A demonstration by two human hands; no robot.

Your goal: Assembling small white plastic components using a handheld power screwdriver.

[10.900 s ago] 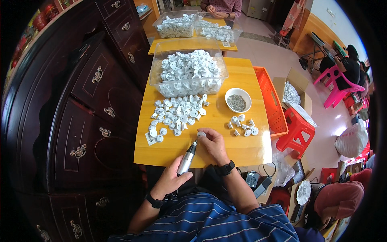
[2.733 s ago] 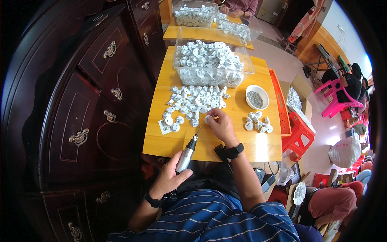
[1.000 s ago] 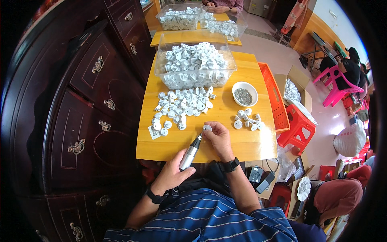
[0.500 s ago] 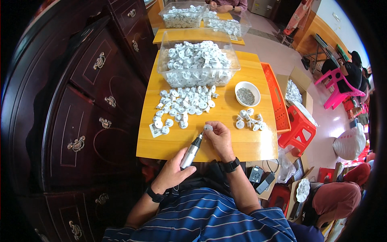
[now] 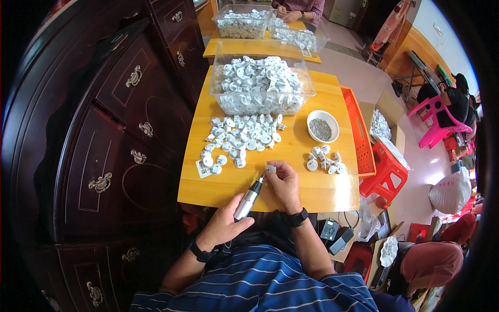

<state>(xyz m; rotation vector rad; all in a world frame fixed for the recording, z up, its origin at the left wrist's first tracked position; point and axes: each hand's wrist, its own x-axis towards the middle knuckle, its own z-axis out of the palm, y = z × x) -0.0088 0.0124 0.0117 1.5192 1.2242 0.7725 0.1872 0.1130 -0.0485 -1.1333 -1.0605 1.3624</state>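
— Yellow wood fills the middle: a desk [image 5: 312,192] beside a dark carved cabinet [image 5: 119,130]. What sits at its near edge?

— A small white plastic part [image 5: 271,169], pinched in the fingers of the right hand [image 5: 285,183], which are closed on it just above the desk's near edge. The tip of a silver electric screwdriver [image 5: 247,197] meets that part from the left.

— Who holds the screwdriver?

— The left hand [image 5: 223,224], wrapped shut around its lower barrel, just off the desk's near edge.

— And around the part?

— Right of it, a small cluster of white parts [image 5: 325,160]. Beyond it, towards the far side, a spread-out heap of white parts [image 5: 240,139] with a small paper label [image 5: 203,168] at its left end. Beyond the cluster, a white bowl [image 5: 323,126] of small grey screws.

— Further out?

— A clear plastic tub [image 5: 260,86] full of white parts at the desk's far edge. An orange crate [image 5: 358,132] leans along the desk's right side, with a red stool [image 5: 387,171] just past it.
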